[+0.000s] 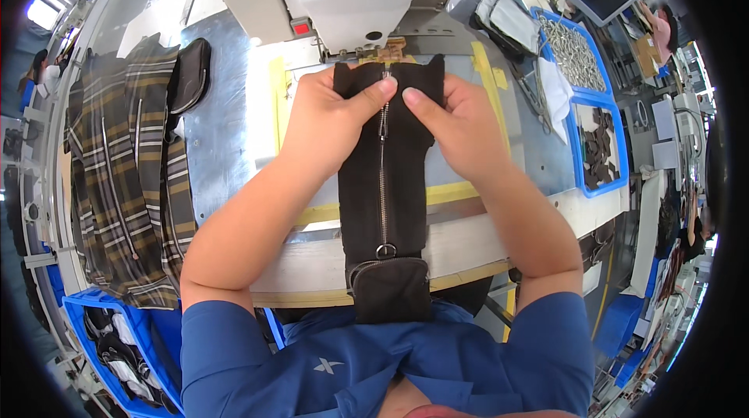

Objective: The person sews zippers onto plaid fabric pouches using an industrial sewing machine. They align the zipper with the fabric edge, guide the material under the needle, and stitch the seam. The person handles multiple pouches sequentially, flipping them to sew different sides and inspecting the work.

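A long black fabric piece [359, 200] with a metal zipper lies over the table edge below the white sewing machine head [351, 8]. My left hand [347, 110] grips its upper left side, thumb on top beside the zipper. My right hand [445, 118] holds the upper right side with the thumb pressed on the cloth. The top end reaches the presser foot area. A small black zippered pouch [390, 289] with a D-ring above it hangs from the lower end against my body.
Plaid fabric pieces [121, 168] and a black pouch [191, 75] lie left. A blue bin of pouches [117, 352] stands lower left. Blue trays hold metal parts [569, 51] and dark pieces [594, 145] right, near scissors [529, 98]. Another person [663, 32] works at upper right.
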